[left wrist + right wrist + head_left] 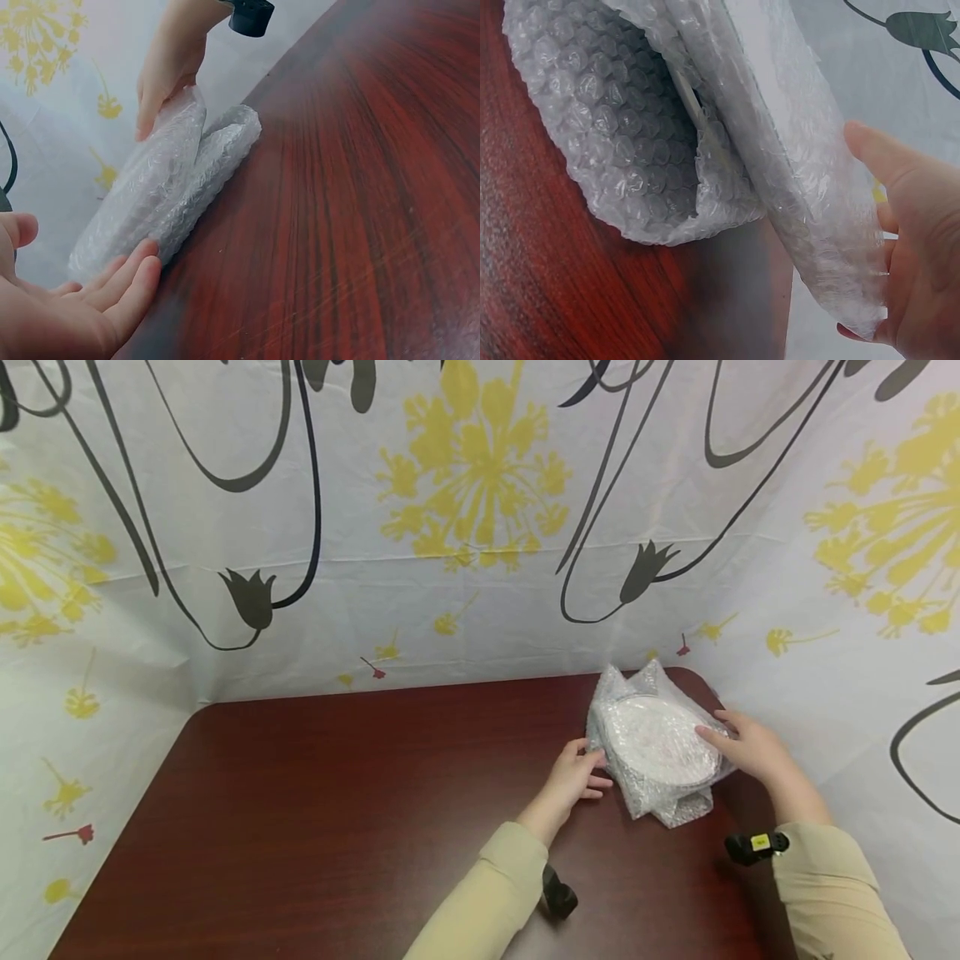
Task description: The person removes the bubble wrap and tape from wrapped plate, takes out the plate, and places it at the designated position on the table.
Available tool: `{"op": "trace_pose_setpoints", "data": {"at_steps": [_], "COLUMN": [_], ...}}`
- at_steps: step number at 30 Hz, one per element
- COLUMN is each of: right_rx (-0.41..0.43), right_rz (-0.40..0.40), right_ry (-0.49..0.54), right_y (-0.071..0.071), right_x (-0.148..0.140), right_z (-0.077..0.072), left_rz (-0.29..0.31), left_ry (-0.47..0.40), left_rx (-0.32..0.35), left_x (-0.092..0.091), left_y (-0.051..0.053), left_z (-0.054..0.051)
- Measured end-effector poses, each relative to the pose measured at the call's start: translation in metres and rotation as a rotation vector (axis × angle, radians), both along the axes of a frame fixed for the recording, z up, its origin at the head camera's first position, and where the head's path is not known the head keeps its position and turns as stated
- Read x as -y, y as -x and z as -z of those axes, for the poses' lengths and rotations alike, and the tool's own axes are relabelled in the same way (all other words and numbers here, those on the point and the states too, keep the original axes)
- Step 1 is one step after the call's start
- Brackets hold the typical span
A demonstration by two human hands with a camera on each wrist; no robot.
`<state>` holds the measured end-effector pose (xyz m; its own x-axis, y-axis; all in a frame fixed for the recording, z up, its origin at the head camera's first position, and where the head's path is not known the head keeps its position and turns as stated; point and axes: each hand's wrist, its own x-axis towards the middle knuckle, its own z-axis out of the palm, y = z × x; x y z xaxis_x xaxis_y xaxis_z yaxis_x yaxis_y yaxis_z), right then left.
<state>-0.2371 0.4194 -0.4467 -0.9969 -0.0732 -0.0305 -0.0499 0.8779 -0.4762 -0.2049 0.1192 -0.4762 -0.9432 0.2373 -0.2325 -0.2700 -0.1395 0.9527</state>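
Package point(660, 743), bubble-wrapped, long axis seemingly slanting near-right; left hand point(570, 779) fingers spread alongside, right hand point(753, 750) pinching edge.

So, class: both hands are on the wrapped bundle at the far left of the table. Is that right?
Not far left: the head view shows the bundle at the far right of the table, left hand and right hand on it.
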Motion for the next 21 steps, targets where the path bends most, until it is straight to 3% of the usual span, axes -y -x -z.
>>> {"op": "trace_pose_setpoints", "data": {"at_steps": [7, 21], "right_rx": [0.003, 0.003], "right_rz": [-0.003, 0.004], "right_ry": [-0.002, 0.012], "right_y": [-0.0001, -0.0007], "right_x": [0.0005, 0.0037], "right_z": [-0.0014, -0.0045], "left_rz": [0.065, 0.108], "left_ry": [-0.075, -0.173], "left_rx": [0.040, 0.060], "left_x": [0.0009, -0.0029], "left_y": [0.0004, 0.0020], "left_z": [0.0030, 0.0016]}}
